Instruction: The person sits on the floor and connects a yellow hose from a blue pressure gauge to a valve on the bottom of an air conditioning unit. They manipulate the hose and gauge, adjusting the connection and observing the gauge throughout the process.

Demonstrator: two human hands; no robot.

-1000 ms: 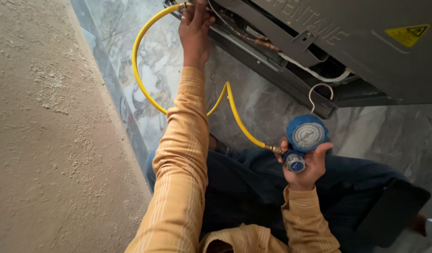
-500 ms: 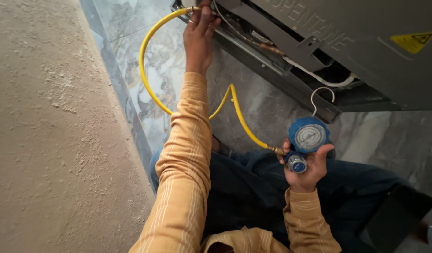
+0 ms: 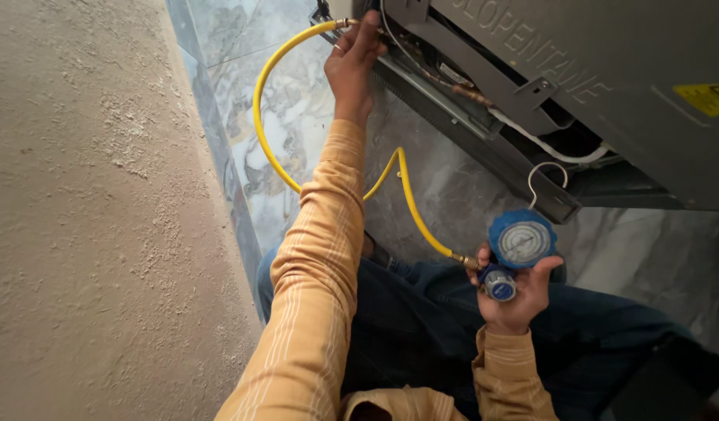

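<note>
Leftmost, rough sandy plaster wall (image 3: pixel 86 210), beside a marble-patterned tile floor (image 3: pixel 297 117). Yellow rubber hose (image 3: pixel 259 125), looped across the tiles from fitting to gauge. Left hand (image 3: pixel 353 64), fingers closed on the hose's upper end at the grey metal appliance casing (image 3: pixel 609 86). Right hand (image 3: pixel 515 292), palm up, cradling a round blue pressure gauge (image 3: pixel 521 239) with blue valve knob (image 3: pixel 499 284) and wire hook (image 3: pixel 546 175), above the lap.

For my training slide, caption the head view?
Left hand at yellow hose's fitting; right hand holds blue gauge.
</note>
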